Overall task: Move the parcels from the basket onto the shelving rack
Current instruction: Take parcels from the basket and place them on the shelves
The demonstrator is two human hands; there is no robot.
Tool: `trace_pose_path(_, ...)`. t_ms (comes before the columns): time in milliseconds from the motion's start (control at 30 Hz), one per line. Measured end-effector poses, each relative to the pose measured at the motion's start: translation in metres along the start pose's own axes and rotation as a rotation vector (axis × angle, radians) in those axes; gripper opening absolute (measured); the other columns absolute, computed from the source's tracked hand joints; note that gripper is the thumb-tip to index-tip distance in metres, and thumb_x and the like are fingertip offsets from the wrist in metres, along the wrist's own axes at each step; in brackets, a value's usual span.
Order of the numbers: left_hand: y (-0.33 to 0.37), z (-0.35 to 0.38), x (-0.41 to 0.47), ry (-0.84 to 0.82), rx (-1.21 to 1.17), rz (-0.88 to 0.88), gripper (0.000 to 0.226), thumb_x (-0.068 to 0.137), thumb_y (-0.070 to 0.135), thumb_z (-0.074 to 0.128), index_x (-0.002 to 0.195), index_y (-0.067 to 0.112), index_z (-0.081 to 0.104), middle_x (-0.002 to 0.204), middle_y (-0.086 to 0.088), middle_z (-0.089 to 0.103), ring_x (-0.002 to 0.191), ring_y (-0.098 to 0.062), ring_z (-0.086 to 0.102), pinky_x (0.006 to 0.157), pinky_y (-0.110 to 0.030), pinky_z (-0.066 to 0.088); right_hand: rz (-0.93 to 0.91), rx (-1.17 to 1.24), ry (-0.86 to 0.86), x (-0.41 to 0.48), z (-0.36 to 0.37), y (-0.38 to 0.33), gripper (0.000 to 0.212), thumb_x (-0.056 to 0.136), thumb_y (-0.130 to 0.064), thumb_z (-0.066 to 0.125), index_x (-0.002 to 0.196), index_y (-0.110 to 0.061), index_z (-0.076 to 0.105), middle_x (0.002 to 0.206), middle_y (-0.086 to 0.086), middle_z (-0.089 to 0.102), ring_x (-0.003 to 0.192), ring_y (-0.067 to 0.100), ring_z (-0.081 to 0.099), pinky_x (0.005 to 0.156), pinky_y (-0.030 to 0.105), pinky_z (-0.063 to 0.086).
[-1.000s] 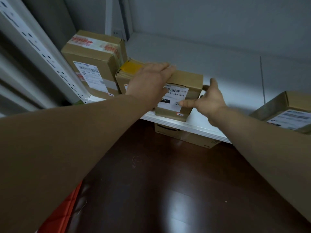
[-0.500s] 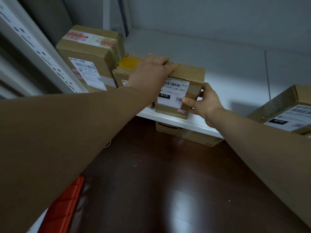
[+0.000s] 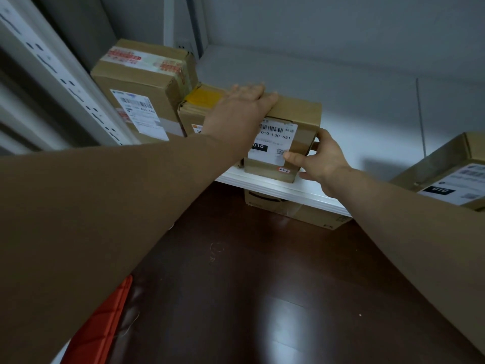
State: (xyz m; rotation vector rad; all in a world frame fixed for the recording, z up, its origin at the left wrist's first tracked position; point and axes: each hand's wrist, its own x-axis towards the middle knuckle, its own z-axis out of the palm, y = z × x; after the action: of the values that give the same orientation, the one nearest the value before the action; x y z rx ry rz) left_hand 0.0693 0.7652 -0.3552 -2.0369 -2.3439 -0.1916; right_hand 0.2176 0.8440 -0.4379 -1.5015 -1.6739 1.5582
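Labelled parcel (image 3: 296, 111) sits at the front edge of the white shelf (image 3: 301, 193), centre frame, just beside a yellow-taped parcel (image 3: 202, 99) on its left. Left hand (image 3: 241, 111) lies flat on its top, fingers straight. Right hand (image 3: 321, 158) grips its right front corner, thumb on the label (image 3: 273, 153). Red basket (image 3: 102, 324) is bottom left, on the floor (image 3: 262, 285).

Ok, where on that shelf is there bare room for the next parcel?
The widest bare patch of the white shelf lies between the labelled parcel, gripped by the right hand, and the box at the right edge. A bare strip runs behind the parcels to the wall. The left end is crowded: tall box, yellow-taped box and labelled parcel sit packed together.
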Motion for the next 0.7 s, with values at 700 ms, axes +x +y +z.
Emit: trace_pose_path(700,-0.004,-0.095,-0.188,-0.202,-0.172,-0.309,0.067,0.095,0.018,0.053,0.152,0.025,0.018,0.155,0.002,0.027,0.141,-0.02,0.025,0.115,-0.031,0.019,0.201,-0.207,-0.241,-0.203,0.032,-0.058,0.086,0.076,-0.025,0.08,0.146,-0.013,0.031,0.146,0.011,0.041,0.13,0.026,0.044,0.108,0.035,0.038)
